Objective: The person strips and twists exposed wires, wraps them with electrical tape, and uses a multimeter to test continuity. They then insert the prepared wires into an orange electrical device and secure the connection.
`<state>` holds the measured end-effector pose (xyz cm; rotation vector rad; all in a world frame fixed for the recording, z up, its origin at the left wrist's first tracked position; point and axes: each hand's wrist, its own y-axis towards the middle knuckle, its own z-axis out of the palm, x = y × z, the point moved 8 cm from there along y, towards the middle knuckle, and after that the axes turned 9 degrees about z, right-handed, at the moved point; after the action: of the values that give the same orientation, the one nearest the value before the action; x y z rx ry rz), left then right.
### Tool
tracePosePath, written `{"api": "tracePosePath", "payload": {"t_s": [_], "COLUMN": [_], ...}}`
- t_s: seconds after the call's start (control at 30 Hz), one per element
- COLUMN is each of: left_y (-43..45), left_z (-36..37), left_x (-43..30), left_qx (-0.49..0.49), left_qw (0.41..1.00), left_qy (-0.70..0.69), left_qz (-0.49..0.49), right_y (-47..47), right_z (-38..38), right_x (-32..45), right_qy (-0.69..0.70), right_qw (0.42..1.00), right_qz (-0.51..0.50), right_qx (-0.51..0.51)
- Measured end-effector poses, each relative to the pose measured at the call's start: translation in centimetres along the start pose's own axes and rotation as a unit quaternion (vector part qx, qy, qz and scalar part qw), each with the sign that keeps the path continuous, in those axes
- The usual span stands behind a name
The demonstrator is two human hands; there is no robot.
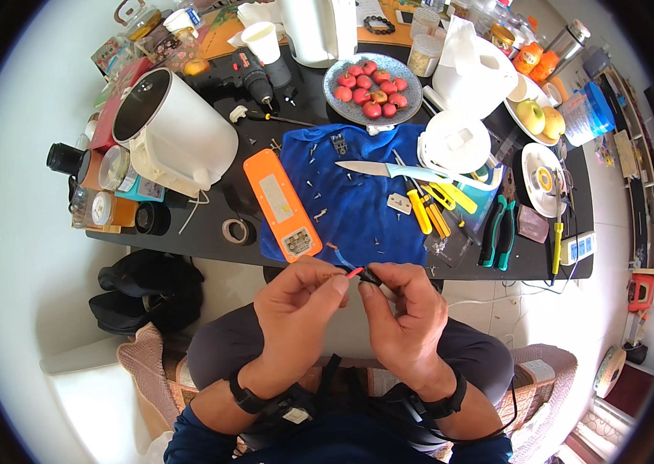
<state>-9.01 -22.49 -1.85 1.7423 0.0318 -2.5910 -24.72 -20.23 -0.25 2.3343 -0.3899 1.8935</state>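
Between the thumb and fingers of my left hand (302, 310) is the end of a red insulated wire (354, 272). My right hand (403, 318) pinches the black-wrapped part of an electrical cable (369, 276), from which the red wire comes out. A blue wire (340, 255) with a bare copper tip sticks up from the same place, over the table's front edge. Just beyond my hands, an orange power strip (304, 217) lies on a blue towel (350, 203), its near end showing an opened compartment with metal contacts. Small screws are scattered on the towel.
A knife (385, 169), yellow-handled screwdrivers (418, 211) and green-handled pliers (504, 232) lie to the right. A soldering iron (557, 246) rests at the right edge near a solder spool (545, 178). A white kettle body (188, 127), cordless drill (253, 75) and tape roll (236, 231) are left.
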Motion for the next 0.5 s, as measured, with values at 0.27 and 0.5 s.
{"api": "tracePosePath", "payload": {"t_s": [0.27,0.5], "left_y": [0.2,-0.4], "left_z": [-0.1,-0.3], "left_x": [1.5,2.4], "left_qx": [0.039,0.051], "left_qw": [0.987,0.970], "left_qy": [-0.126,-0.165], "left_qz": [-0.091,-0.174], "right_y": [0.2,0.3], "right_z": [1.7,1.4], "right_x": [-1.1,-0.9], "right_qy": [0.287,0.221], "right_qw": [0.932,0.949], "right_qz": [0.155,0.150], "right_qx": [0.156,0.167]}}
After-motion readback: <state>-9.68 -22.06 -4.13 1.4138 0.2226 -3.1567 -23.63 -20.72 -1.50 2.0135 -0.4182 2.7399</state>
